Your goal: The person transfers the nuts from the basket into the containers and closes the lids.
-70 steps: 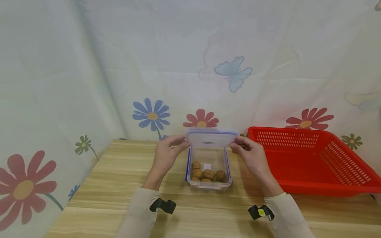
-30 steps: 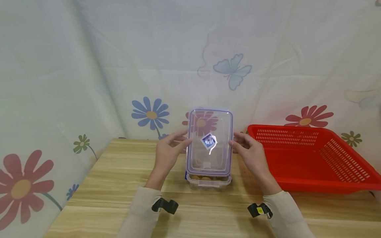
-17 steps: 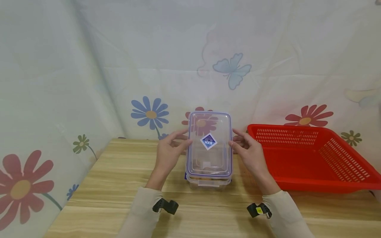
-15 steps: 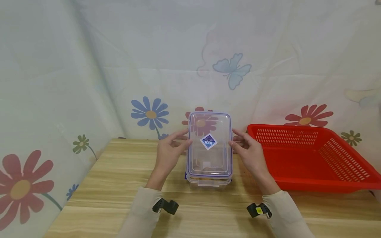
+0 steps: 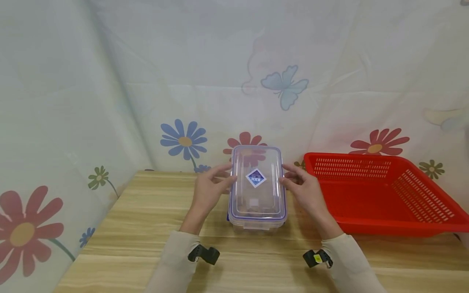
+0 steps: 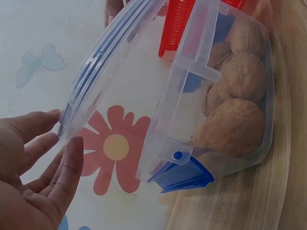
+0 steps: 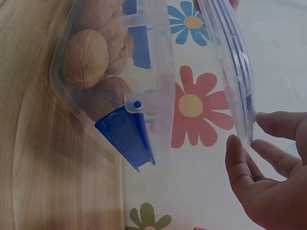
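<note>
A clear plastic lid (image 5: 269, 199) with a blue seal and a diamond-shaped label is held over a clear food container (image 5: 258, 226). My left hand (image 5: 207, 189) pinches the lid's left edge between thumb and fingers. On the opposite edge, my right hand (image 5: 307, 191) pinches it the same way. Both wrist views show a gap between lid and container, wider toward the back. Several walnuts (image 6: 243, 76) lie in the container, visible through its wall. Blue side latches (image 6: 180, 175) hang outward from the container, one showing in each wrist view.
A red plastic basket (image 5: 373, 228) with slotted sides stands close on the right, beyond my right hand. The container sits on a wood-grain table (image 5: 146, 228). Behind it hangs a pale cloth (image 5: 220, 81) printed with flowers and a butterfly.
The lid, first raised with its underside showing, has swung over the container, its label now facing me. Over the last half second its far end has dipped, both hands keeping their hold.
</note>
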`<state>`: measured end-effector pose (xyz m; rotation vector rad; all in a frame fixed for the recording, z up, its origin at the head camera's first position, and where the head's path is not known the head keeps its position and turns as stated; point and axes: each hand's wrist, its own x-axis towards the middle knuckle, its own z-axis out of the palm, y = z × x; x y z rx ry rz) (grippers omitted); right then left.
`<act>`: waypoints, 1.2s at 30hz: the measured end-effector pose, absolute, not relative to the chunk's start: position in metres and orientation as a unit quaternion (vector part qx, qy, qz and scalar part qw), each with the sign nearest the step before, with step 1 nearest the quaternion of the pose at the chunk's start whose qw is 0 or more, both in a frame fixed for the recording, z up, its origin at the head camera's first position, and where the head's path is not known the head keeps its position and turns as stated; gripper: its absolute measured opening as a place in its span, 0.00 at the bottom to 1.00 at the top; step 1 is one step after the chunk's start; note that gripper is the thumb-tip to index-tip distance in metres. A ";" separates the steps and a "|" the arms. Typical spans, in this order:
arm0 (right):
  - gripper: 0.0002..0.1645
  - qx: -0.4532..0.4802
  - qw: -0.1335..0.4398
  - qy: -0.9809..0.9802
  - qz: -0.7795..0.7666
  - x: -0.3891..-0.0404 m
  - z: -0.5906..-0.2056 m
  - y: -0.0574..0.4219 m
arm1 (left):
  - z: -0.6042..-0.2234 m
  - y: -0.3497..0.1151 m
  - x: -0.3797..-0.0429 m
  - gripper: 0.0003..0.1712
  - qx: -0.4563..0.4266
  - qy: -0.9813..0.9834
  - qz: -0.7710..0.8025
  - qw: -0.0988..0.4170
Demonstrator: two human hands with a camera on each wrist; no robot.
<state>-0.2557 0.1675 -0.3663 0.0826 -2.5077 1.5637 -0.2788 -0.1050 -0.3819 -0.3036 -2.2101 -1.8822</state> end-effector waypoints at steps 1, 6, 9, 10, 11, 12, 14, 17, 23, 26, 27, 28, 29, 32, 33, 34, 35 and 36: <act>0.30 0.025 0.088 -0.846 0.525 -0.256 -0.367 0.167 | -0.383 -0.105 -0.279 0.23 -0.100 -0.753 -0.641 0.107; 0.30 0.015 0.065 -0.853 0.518 -0.256 -0.369 0.166 | -0.387 -0.103 -0.280 0.23 -0.069 -0.764 -0.636 0.082; 0.31 0.008 0.051 -0.858 0.512 -0.257 -0.371 0.165 | -0.390 -0.102 -0.281 0.24 -0.061 -0.771 -0.630 0.073; 0.31 0.007 0.047 -0.859 0.510 -0.257 -0.372 0.165 | -0.391 -0.101 -0.281 0.24 -0.061 -0.772 -0.629 0.071; 0.31 0.006 0.043 -0.860 0.509 -0.257 -0.373 0.165 | -0.392 -0.101 -0.281 0.24 -0.061 -0.774 -0.627 0.068; 0.31 0.004 0.041 -0.860 0.509 -0.258 -0.373 0.164 | -0.394 -0.101 -0.281 0.24 -0.062 -0.776 -0.624 0.067; 0.31 0.003 0.040 -0.862 0.506 -0.259 -0.376 0.164 | -0.396 -0.101 -0.282 0.25 -0.061 -0.780 -0.620 0.063; 0.31 0.006 0.043 -0.865 0.499 -0.262 -0.380 0.163 | -0.400 -0.101 -0.282 0.25 -0.059 -0.784 -0.615 0.058; 0.31 0.014 0.039 -0.869 0.493 -0.264 -0.386 0.162 | -0.405 -0.100 -0.283 0.26 -0.047 -0.796 -0.601 0.051; 0.32 0.014 0.031 -0.869 0.493 -0.263 -0.387 0.162 | -0.407 -0.099 -0.283 0.27 -0.042 -0.802 -0.594 0.050; 0.32 0.013 0.029 -0.869 0.494 -0.262 -0.387 0.161 | -0.407 -0.099 -0.284 0.27 -0.037 -0.804 -0.592 0.050; 0.32 0.013 0.028 -0.869 0.494 -0.262 -0.388 0.161 | -0.408 -0.098 -0.284 0.27 -0.037 -0.805 -0.590 0.052; 0.32 0.012 0.027 -0.869 0.494 -0.262 -0.388 0.160 | -0.409 -0.098 -0.284 0.27 -0.034 -0.806 -0.588 0.053; 0.32 0.011 0.024 -0.869 0.494 -0.262 -0.389 0.159 | -0.410 -0.096 -0.286 0.26 -0.030 -0.809 -0.585 0.058; 0.32 0.010 0.023 -0.869 0.494 -0.262 -0.389 0.158 | -0.411 -0.096 -0.287 0.26 -0.028 -0.810 -0.583 0.059; 0.32 0.009 0.022 -0.870 0.493 -0.262 -0.390 0.158 | -0.411 -0.096 -0.287 0.25 -0.028 -0.810 -0.583 0.062; 0.32 0.008 0.021 -0.869 0.494 -0.262 -0.390 0.158 | -0.411 -0.095 -0.287 0.25 -0.025 -0.811 -0.582 0.064; 0.32 0.007 0.019 -0.869 0.494 -0.262 -0.391 0.158 | -0.412 -0.095 -0.287 0.25 -0.026 -0.811 -0.580 0.067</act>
